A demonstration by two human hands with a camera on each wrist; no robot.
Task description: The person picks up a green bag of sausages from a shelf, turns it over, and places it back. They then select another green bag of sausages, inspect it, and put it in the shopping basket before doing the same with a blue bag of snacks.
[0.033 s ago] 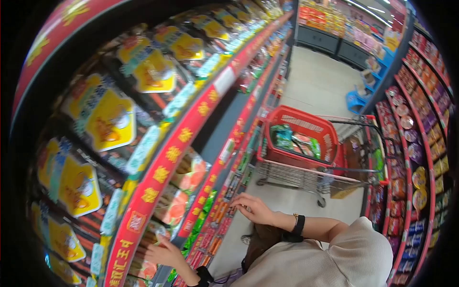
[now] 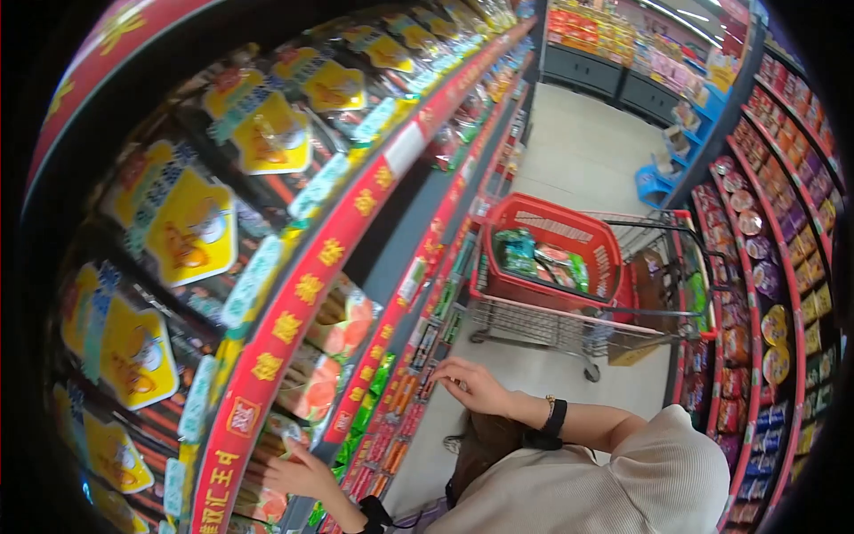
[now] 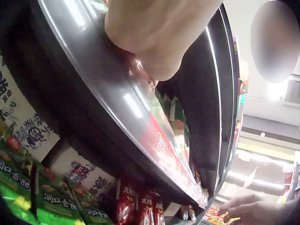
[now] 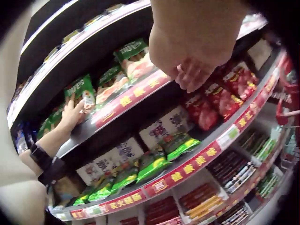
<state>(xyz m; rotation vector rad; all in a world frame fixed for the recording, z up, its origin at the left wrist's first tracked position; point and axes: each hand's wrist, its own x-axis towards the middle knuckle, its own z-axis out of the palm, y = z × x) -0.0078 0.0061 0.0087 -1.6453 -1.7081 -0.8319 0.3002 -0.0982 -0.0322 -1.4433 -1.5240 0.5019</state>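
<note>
Now, one left hand (image 2: 302, 473) has its fingers spread against one green-topped plastic packet with a clear window (image 4: 80, 86), right at the front edge of a dark shelf with a red-and-yellow label strip (image 4: 138, 93); two more like it sit to the right. One right hand (image 2: 476, 389) hangs just off the shelving, fingers loosely bent. Three shiny red packets (image 4: 202, 112) line the level below; one red plastic basket (image 2: 525, 294) rides in one wire cart (image 2: 534, 326). Both hands match the earlier frame, while shelves and cart have slid slightly left in the head view.
</note>
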